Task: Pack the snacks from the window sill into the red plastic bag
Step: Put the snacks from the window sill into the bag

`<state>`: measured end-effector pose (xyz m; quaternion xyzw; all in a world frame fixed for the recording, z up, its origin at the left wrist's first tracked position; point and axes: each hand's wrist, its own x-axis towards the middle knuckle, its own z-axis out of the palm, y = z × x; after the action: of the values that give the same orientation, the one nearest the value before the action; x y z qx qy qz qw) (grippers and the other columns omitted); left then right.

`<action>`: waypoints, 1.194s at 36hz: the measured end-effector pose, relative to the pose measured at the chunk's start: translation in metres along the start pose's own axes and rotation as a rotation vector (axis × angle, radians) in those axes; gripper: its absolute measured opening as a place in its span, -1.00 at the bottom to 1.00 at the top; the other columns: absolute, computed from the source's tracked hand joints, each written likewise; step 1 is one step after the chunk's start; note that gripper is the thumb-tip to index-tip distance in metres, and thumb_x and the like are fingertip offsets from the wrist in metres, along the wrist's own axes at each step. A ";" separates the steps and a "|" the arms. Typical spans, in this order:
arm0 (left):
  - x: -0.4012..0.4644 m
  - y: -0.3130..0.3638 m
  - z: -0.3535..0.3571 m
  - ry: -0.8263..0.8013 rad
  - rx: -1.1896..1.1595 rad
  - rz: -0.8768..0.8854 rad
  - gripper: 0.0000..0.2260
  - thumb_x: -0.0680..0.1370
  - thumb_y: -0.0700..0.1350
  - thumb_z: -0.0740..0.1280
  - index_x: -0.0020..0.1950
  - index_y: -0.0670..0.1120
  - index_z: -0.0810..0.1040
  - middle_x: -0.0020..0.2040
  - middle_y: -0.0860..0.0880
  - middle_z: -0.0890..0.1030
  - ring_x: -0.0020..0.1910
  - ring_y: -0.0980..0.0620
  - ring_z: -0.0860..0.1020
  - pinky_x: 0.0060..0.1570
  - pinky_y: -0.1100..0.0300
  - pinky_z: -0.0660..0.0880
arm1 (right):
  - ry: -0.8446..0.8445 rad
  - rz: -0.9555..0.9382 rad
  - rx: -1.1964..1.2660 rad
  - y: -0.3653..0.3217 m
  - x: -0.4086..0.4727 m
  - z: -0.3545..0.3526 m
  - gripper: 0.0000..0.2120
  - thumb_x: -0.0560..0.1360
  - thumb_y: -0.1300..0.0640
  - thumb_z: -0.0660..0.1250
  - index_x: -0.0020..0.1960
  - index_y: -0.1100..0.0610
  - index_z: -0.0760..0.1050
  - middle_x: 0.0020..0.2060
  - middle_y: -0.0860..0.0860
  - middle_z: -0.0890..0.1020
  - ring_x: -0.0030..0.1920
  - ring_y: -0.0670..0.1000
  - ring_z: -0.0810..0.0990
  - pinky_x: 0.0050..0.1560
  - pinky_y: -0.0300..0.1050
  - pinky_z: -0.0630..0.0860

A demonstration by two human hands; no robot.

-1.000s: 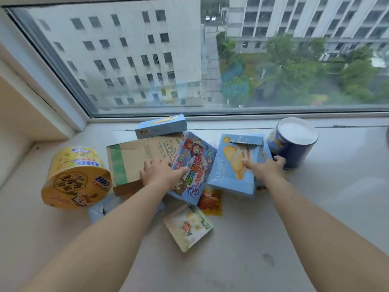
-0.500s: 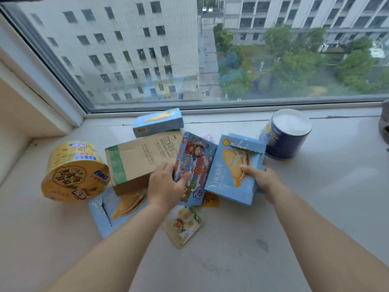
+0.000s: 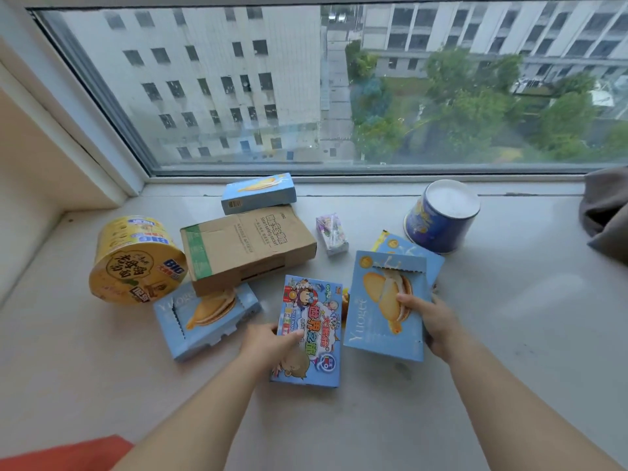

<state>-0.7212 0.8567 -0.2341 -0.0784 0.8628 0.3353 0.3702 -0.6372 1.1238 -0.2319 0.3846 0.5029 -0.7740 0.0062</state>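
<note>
My left hand (image 3: 263, 341) grips a colourful cartoon snack box (image 3: 309, 329) by its left edge, lifted off the window sill (image 3: 509, 334). In my right hand (image 3: 430, 321) is a light blue biscuit box (image 3: 380, 311), thumb on its front. A corner of the red plastic bag (image 3: 68, 453) shows at the bottom left. On the sill lie another blue biscuit box (image 3: 204, 317), a yellow noodle bowl (image 3: 136, 260) on its side, a brown cardboard box (image 3: 248, 246), a small blue box (image 3: 258, 193), a little purple carton (image 3: 331, 234) and a dark blue cup (image 3: 441, 215).
Another blue packet (image 3: 413, 253) lies behind the box in my right hand. Grey cloth (image 3: 608, 212) sits at the right edge. The window glass (image 3: 339, 86) closes off the back, and a wall (image 3: 30, 185) bounds the left side.
Both hands have drawn back toward me, each lifting its box off the pile. That uncovered the purple carton and the second blue biscuit box. The red bag corner has come into view.
</note>
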 end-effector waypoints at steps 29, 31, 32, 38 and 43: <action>-0.204 -0.035 -0.008 0.291 -0.404 0.183 -0.69 0.52 -0.04 0.38 0.14 -0.15 0.37 0.01 -0.09 0.55 -0.07 -0.06 0.55 -0.18 0.15 0.43 | -0.332 -0.052 0.107 0.043 -0.230 -0.023 -0.41 0.33 0.18 0.37 0.36 0.02 0.37 0.16 0.21 0.58 0.07 0.25 0.61 -0.01 0.21 0.58; -0.227 -0.042 -0.014 0.347 -0.413 0.209 -0.68 0.53 -0.04 0.38 0.16 -0.16 0.37 0.01 -0.09 0.55 -0.07 -0.06 0.55 -0.18 0.16 0.43 | -0.390 -0.073 0.070 0.042 -0.245 -0.018 -0.45 0.37 0.15 0.35 0.35 0.04 0.39 0.12 0.21 0.59 0.05 0.24 0.62 0.00 0.21 0.58; -0.238 -0.047 -0.017 0.376 -0.439 0.220 -0.68 0.52 -0.04 0.38 0.15 -0.16 0.38 0.01 -0.09 0.56 -0.07 -0.07 0.56 -0.18 0.14 0.46 | -0.417 -0.070 0.060 0.042 -0.253 -0.016 -0.46 0.38 0.13 0.34 0.36 0.05 0.40 0.13 0.22 0.59 0.06 0.25 0.61 0.01 0.21 0.57; -0.293 -0.086 -0.027 0.444 -0.530 0.278 -0.72 0.51 -0.07 0.39 0.10 -0.11 0.36 0.01 -0.11 0.57 -0.04 -0.08 0.59 -0.06 0.02 0.55 | -0.537 0.007 0.043 0.055 -0.294 -0.003 -0.46 0.33 0.12 0.33 0.32 0.11 0.43 -0.01 0.19 0.65 -0.06 0.22 0.67 -0.17 0.10 0.61; -0.325 -0.121 -0.036 0.538 -0.477 0.314 -0.76 0.52 -0.09 0.38 0.03 -0.11 0.36 -0.18 -0.02 0.48 -0.29 0.09 0.46 -0.35 0.24 0.38 | -0.640 0.065 -0.024 0.072 -0.318 0.022 -0.22 0.13 0.10 0.52 0.33 0.10 0.42 0.00 0.19 0.66 -0.06 0.23 0.67 -0.17 0.12 0.60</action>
<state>-0.4644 0.7046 -0.0545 -0.1142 0.8285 0.5463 0.0462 -0.3974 0.9508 -0.0919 0.1376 0.4720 -0.8490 0.1934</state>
